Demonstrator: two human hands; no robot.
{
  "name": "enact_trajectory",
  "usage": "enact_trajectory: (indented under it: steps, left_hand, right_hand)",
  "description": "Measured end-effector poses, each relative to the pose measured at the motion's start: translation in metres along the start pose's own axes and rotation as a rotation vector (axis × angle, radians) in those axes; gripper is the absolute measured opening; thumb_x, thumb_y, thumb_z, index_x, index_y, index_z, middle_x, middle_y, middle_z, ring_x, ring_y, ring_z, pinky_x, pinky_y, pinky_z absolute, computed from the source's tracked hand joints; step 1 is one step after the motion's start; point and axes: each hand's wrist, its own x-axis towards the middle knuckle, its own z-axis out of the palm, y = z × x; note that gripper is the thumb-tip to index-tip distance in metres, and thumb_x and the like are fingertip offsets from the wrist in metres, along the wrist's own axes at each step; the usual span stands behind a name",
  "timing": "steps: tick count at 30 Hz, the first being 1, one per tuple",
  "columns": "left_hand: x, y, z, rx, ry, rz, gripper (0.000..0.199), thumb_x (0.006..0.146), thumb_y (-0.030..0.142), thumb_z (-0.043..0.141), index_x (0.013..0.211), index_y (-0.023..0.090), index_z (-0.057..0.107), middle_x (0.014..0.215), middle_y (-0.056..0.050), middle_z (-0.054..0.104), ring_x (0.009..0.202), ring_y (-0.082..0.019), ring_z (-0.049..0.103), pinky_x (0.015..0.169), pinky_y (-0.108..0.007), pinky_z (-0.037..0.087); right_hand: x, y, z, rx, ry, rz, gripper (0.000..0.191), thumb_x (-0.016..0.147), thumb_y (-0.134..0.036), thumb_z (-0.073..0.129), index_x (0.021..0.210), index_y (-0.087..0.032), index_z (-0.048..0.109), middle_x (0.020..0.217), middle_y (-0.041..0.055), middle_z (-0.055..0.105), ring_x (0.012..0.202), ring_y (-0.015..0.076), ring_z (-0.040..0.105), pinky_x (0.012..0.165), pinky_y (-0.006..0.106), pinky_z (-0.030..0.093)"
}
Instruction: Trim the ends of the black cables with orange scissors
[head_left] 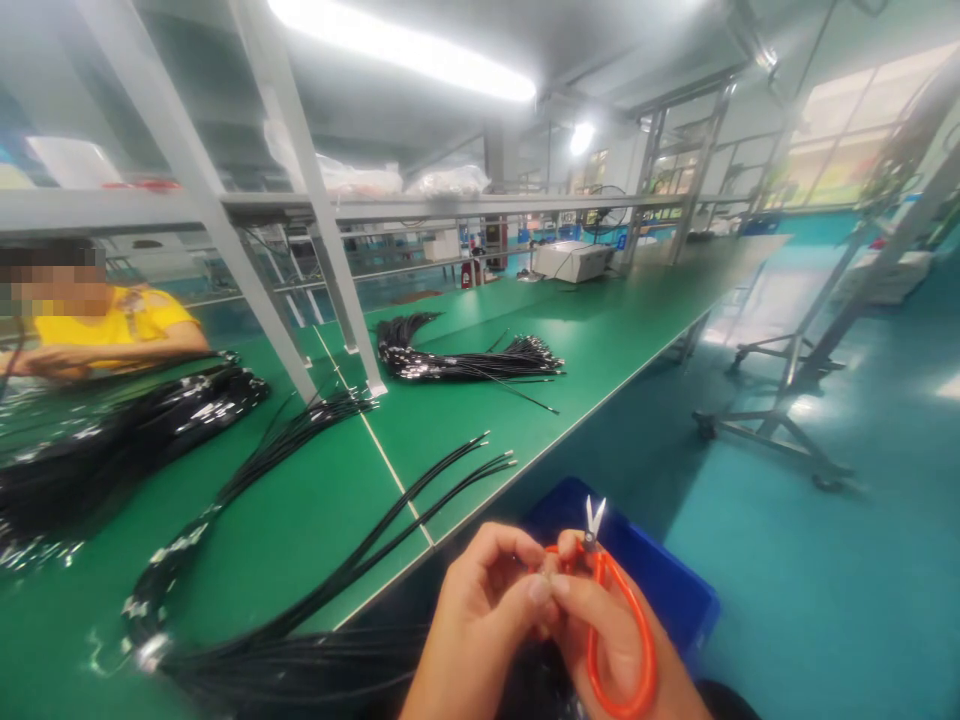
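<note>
My left hand [480,610] is closed, thumb and forefinger pinched against the fingertips of my right hand [607,620]. What lies between the fingertips is too small and hidden to name. Orange-handled scissors [647,650] hang on my right hand, their short blades pointing up and slightly apart. A long bundle of thin black cables [300,608] with silvery ends runs along the bench's near side to the left of my hands. Its lower part passes behind my left wrist, and it bends round at the far left.
Another cable bundle [465,365] lies farther along the green bench [637,310]. A big heap of black cables [127,440] is at left, near a person in yellow [127,320]. Metal posts [337,200] rise from the bench. Below my hands is a blue bin [675,580]; a wheeled frame [780,430] stands right.
</note>
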Motion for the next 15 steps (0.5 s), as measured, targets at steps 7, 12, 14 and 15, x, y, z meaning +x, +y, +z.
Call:
enact_trajectory:
  steps: [7, 12, 14, 15]
  left_hand:
    - [0.0015, 0.0083, 0.0020, -0.099, -0.073, -0.013, 0.016, 0.075, 0.022, 0.067, 0.065, 0.014, 0.059, 0.056, 0.001, 0.056, 0.052, -0.011, 0.051, 0.054, -0.023, 0.039]
    - [0.0001, 0.0032, 0.0063, -0.112, 0.035, 0.013, 0.016, 0.076, 0.026, 0.068, 0.070, 0.015, 0.058, 0.066, 0.001, 0.058, 0.054, -0.010, 0.052, 0.053, -0.022, 0.040]
    - [0.0000, 0.0007, 0.0056, -0.075, 0.030, 0.036, 0.017, 0.073, 0.026, 0.070, 0.070, 0.015, 0.058, 0.069, 0.001, 0.058, 0.053, -0.010, 0.053, 0.052, -0.022, 0.041]
    - [-0.0001, -0.0001, 0.0042, -0.054, 0.033, 0.044, 0.016, 0.073, 0.026, 0.070, 0.069, 0.015, 0.058, 0.070, 0.001, 0.057, 0.053, -0.010, 0.054, 0.052, -0.022, 0.042]
  right_hand:
    - [0.0081, 0.0089, -0.0097, 0.032, -0.079, -0.031, 0.013, 0.066, -0.016, 0.072, 0.076, -0.022, 0.066, 0.062, -0.0022, 0.062, 0.054, 0.0112, 0.053, 0.057, 0.025, 0.044]
    - [0.0097, 0.0058, -0.0068, 0.022, -0.062, -0.035, 0.011, 0.067, -0.015, 0.071, 0.074, -0.022, 0.066, 0.062, -0.0025, 0.062, 0.054, 0.0113, 0.053, 0.057, 0.024, 0.045]
    - [0.0089, 0.0037, -0.0040, 0.024, -0.048, -0.020, 0.012, 0.064, -0.017, 0.073, 0.072, -0.022, 0.066, 0.063, -0.0023, 0.061, 0.055, 0.0123, 0.052, 0.056, 0.025, 0.045]
    - [0.0085, 0.0028, -0.0029, 0.027, -0.039, -0.011, 0.013, 0.063, -0.017, 0.074, 0.072, -0.022, 0.065, 0.064, -0.0021, 0.061, 0.056, 0.0127, 0.052, 0.056, 0.025, 0.046]
